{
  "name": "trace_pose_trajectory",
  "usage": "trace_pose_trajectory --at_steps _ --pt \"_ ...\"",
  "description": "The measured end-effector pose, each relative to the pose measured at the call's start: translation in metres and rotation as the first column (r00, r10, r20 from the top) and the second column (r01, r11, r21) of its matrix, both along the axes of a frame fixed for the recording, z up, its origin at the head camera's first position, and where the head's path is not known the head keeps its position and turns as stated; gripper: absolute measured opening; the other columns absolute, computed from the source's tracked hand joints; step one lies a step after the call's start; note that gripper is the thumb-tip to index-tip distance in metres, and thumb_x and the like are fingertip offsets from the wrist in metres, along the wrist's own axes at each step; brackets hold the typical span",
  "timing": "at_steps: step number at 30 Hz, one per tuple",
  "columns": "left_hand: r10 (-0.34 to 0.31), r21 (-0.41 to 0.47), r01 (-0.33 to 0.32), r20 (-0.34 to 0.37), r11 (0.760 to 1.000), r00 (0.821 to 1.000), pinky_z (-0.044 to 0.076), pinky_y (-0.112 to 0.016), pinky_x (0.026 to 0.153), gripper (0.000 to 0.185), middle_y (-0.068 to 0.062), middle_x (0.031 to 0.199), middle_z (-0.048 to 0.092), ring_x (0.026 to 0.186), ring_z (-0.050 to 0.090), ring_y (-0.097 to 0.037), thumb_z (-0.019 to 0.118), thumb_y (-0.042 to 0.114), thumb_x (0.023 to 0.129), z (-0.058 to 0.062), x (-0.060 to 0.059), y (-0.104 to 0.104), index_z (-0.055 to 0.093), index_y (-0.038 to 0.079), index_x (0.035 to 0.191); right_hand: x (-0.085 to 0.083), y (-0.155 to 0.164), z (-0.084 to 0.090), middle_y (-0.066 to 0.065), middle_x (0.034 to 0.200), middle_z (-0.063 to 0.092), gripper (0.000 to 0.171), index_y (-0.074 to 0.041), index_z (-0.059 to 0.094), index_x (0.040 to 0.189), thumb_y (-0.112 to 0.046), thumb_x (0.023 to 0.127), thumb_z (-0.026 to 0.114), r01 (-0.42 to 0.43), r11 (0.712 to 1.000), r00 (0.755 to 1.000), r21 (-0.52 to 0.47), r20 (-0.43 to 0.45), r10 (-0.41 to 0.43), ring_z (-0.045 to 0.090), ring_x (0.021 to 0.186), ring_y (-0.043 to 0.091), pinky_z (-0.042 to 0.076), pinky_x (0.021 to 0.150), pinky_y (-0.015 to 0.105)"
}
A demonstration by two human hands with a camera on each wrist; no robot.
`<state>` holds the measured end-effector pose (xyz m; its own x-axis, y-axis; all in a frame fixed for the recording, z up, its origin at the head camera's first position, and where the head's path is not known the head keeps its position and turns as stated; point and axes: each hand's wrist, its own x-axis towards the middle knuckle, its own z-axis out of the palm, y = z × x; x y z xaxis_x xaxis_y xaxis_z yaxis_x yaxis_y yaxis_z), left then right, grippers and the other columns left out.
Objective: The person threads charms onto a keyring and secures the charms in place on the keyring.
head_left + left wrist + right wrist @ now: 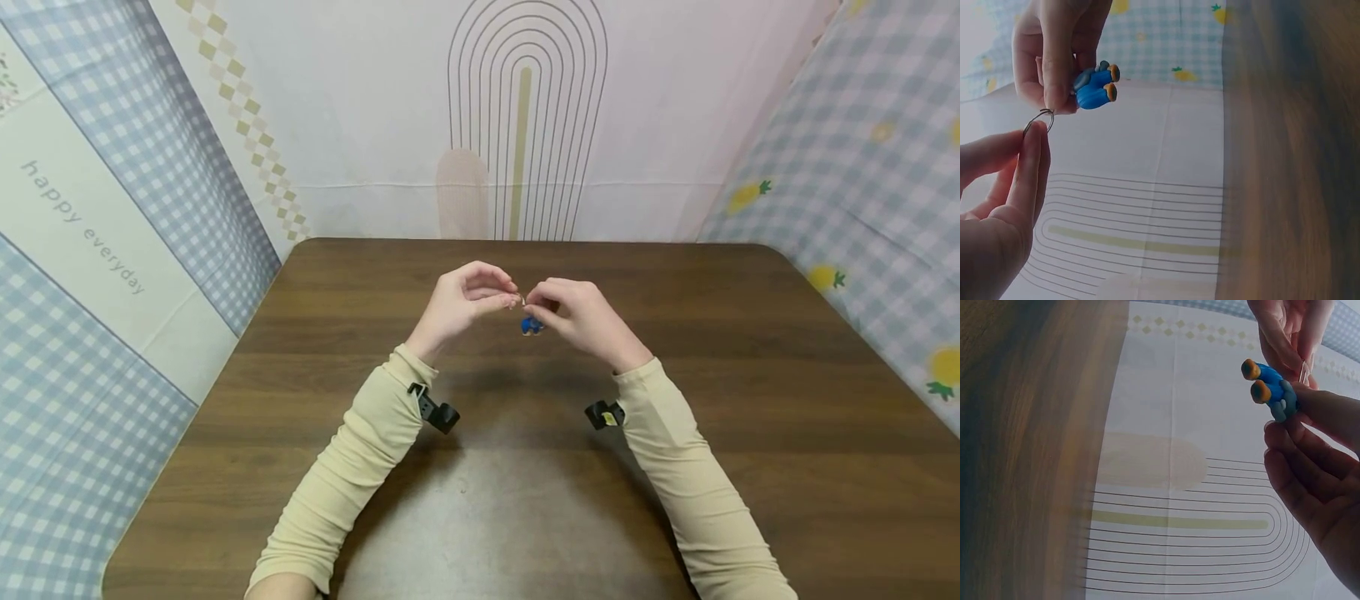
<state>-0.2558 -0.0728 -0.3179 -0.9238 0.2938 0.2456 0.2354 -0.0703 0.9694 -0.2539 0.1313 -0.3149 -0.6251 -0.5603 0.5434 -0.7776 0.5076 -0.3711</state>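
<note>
A metal split ring [1051, 120] is pinched between the thumb and fingers of my left hand [468, 302]. From my right hand [581, 315] hangs a small blue figurine charm [532, 325] with two legs and orange feet, its upper part hidden by the fingers. In the right wrist view the blue figurine [1275, 387] sticks out from between thumb and fingers, feet toward the table. My right thumb and fingertips meet right at the edge of the ring in the left wrist view. Both hands are held up above the table, fingertips close together.
The brown wooden table [480, 500] spreads below both arms. A white cloth [375, 117] with arch lines hangs behind it, and checked cloths [847, 167] hang at the sides. Each sleeve carries a black wrist mount [442, 415].
</note>
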Motion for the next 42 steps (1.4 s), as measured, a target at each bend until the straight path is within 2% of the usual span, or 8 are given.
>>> trace_pose_trajectory --at_steps 4,8,14,19,24,30,37,42 --pt "0.019 0.048 -0.021 0.047 0.999 0.999 0.054 -0.047 0.093 0.023 -0.009 0.094 0.072 0.083 0.07 -0.009 0.067 -0.008 0.085 -0.002 -0.001 0.001 0.059 -0.006 0.106 0.001 0.0 0.0 0.005 0.079 0.068 0.006 -0.004 0.069 0.09 -0.004 0.085 0.072 0.019 1.0 1.0 0.007 0.01 -0.019 0.059 0.069 0.011 0.054 0.065 0.03" --pt "0.013 0.072 -0.018 0.06 0.997 0.998 0.057 -0.04 0.088 0.021 0.0 0.089 0.072 0.083 0.07 -0.008 0.066 -0.008 0.085 -0.003 -0.001 0.003 0.059 -0.006 0.104 0.002 -0.002 0.0 0.007 0.081 0.07 0.008 -0.003 0.069 0.093 -0.004 0.085 0.072 0.026 1.0 1.0 0.015 0.016 -0.026 0.061 0.069 0.013 0.055 0.065 0.03" --pt "0.0 0.1 -0.005 0.05 0.995 0.999 0.059 -0.029 0.08 0.016 0.001 0.086 0.072 0.079 0.07 -0.008 0.064 -0.009 0.086 -0.005 -0.001 0.004 0.059 -0.004 0.101 0.002 -0.004 -0.002 0.007 0.082 0.071 0.01 -0.002 0.07 0.095 -0.002 0.085 0.071 0.033 0.999 0.999 0.017 0.007 -0.033 0.06 0.069 0.013 0.054 0.065 0.03" --pt "0.024 0.076 -0.027 0.041 0.997 0.999 0.058 -0.028 0.08 0.015 0.001 0.086 0.07 0.077 0.069 -0.006 0.063 -0.006 0.089 -0.006 0.0 0.007 0.058 -0.008 0.102 0.001 -0.006 -0.005 0.006 0.079 0.069 0.007 -0.002 0.07 0.092 -0.002 0.085 0.071 0.044 0.999 0.999 0.011 -0.03 -0.044 0.058 0.066 0.012 0.052 0.062 0.028" --pt "0.036 -0.031 -0.035 0.044 0.999 0.998 0.057 -0.044 0.087 0.02 -0.01 0.091 0.069 0.073 0.067 -0.007 0.064 0.001 0.09 -0.008 0.001 0.012 0.059 -0.009 0.107 0.001 -0.005 -0.005 0.007 0.078 0.069 0.005 -0.001 0.07 0.09 -0.002 0.086 0.07 0.056 0.998 0.997 -0.031 -0.057 -0.058 0.059 0.065 0.013 0.054 0.061 0.032" --pt "0.041 -0.089 -0.039 0.022 0.995 0.999 0.057 -0.051 0.084 0.021 -0.03 0.1 0.068 0.065 0.066 -0.004 0.063 0.0 0.091 -0.012 0.001 0.016 0.061 -0.013 0.108 0.003 -0.005 -0.003 0.008 0.076 0.069 0.004 -0.001 0.07 0.089 -0.004 0.087 0.069 0.073 0.995 0.997 -0.061 -0.031 -0.075 0.059 0.064 0.013 0.054 0.06 0.035" --pt "0.12 -0.082 -0.127 -0.085 0.989 0.989 0.061 -0.035 0.074 0.023 -0.032 0.096 0.069 0.062 0.064 -0.001 0.063 -0.002 0.091 -0.013 0.003 0.017 0.063 -0.01 0.112 0.003 -0.007 -0.002 0.008 0.079 0.07 0.006 -0.001 0.07 0.092 -0.004 0.087 0.069 0.082 0.994 0.997 -0.076 0.002 -0.082 0.061 0.066 0.014 0.054 0.063 0.029" --pt "0.124 -0.122 -0.14 -0.135 0.983 0.983 0.061 -0.036 0.073 0.023 -0.031 0.098 0.069 0.063 0.062 0.001 0.06 -0.002 0.092 -0.013 0.003 0.018 0.064 -0.011 0.114 0.004 -0.008 0.0 0.01 0.08 0.07 0.008 0.0 0.07 0.094 -0.004 0.087 0.07 0.09 0.994 0.996 -0.068 0.02 -0.089 0.061 0.067 0.015 0.055 0.064 0.03"
